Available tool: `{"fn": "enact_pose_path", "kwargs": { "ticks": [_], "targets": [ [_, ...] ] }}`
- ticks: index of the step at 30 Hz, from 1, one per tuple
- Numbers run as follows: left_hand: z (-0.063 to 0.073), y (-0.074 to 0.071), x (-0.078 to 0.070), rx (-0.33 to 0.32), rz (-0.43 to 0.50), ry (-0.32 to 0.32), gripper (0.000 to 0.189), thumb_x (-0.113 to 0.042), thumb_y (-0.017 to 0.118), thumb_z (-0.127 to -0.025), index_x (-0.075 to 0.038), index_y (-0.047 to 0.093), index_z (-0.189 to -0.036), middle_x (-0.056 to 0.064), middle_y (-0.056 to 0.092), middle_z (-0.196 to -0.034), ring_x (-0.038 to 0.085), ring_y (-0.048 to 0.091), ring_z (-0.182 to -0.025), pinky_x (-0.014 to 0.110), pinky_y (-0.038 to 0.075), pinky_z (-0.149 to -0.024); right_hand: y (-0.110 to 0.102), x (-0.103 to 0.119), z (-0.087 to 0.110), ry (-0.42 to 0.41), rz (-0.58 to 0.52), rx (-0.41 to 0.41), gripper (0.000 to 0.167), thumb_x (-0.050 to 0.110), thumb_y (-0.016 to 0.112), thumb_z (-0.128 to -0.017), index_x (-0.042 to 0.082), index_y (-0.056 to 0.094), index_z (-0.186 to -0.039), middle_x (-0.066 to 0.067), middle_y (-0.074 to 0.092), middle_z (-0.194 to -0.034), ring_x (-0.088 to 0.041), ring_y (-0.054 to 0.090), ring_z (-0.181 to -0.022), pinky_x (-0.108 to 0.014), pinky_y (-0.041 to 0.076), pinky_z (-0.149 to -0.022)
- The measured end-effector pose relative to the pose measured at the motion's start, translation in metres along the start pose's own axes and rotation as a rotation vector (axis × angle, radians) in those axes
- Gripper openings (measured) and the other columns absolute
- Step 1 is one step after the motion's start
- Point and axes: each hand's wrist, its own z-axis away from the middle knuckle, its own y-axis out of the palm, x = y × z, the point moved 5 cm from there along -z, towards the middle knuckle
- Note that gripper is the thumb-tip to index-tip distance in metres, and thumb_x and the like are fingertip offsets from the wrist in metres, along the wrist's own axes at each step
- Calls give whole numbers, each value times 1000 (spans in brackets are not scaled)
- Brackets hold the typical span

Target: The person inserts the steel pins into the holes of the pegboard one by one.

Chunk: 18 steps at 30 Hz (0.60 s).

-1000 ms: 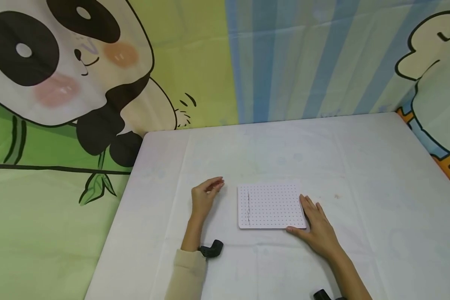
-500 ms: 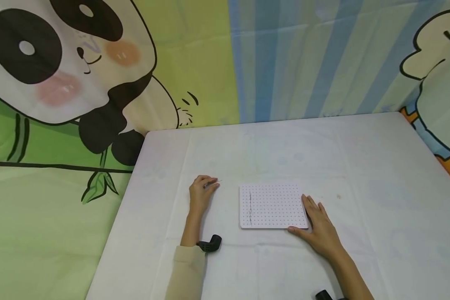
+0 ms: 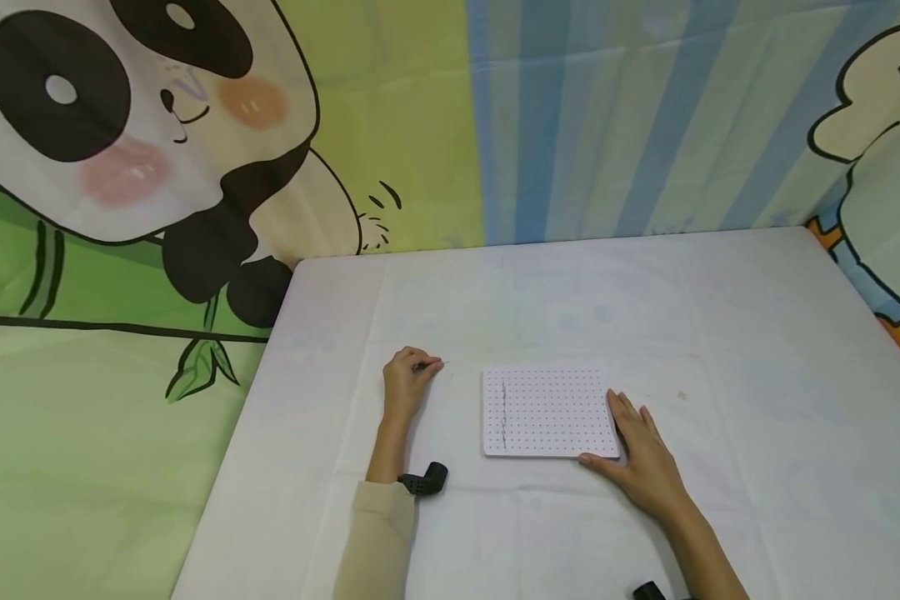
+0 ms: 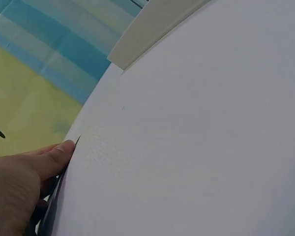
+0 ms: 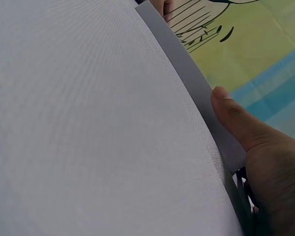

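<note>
A white board (image 3: 551, 417) with rows of small dots lies flat on the table. Along its left side runs a column of thin dark marks. To the left of the board, my left hand (image 3: 407, 385) pinches a thin needle-like piece (image 3: 446, 362) between thumb and fingertips. Its fine tip points past the thumb in the left wrist view; the rest is hidden by the fingers. My right hand (image 3: 641, 458) rests at the board's right front corner, straight fingers along the right edge and thumb on the front edge. In the right wrist view, the thumb (image 5: 231, 110) presses the board's side.
A pale cloth covers the table (image 3: 570, 300). Behind it hangs a printed backdrop (image 3: 390, 125) with a panda and stripes. Each wrist wears a black camera mount, the left one (image 3: 425, 479) close over the cloth.
My left fingers have shifted slightly on the thin piece and closed around it, and its tip now shows beyond them. The right hand and board keep their places; the head view drifts slightly.
</note>
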Motion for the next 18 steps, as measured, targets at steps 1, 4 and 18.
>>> {"fn": "enact_pose_path", "kwargs": {
  "ticks": [1,4,18],
  "targets": [
    [0,0,0,3,-7,-1,9,-13,76,-75,-5,72,-77,3,63,-82,19,59,-80,30,51,-72,0,0,0,1,-2,2,103,49,75,-71,8,19,-147,-19,28,-146,-29,19,-137,-35,3,-112],
    [-1,1,0,27,-26,-10,10,-14,75,-76,-5,72,-78,3,63,-83,19,57,-82,30,50,-74,0,0,0,7,-7,1,103,49,75,-71,9,19,-147,-19,27,-146,-29,18,-137,-36,3,-112],
    [0,1,1,-3,15,21,8,-11,75,-75,-4,72,-76,4,63,-82,19,58,-79,27,52,-67,0,2,0,-4,-11,-6,103,47,76,-71,6,20,-147,-21,28,-145,-30,19,-136,-37,3,-112]
  ]
}}
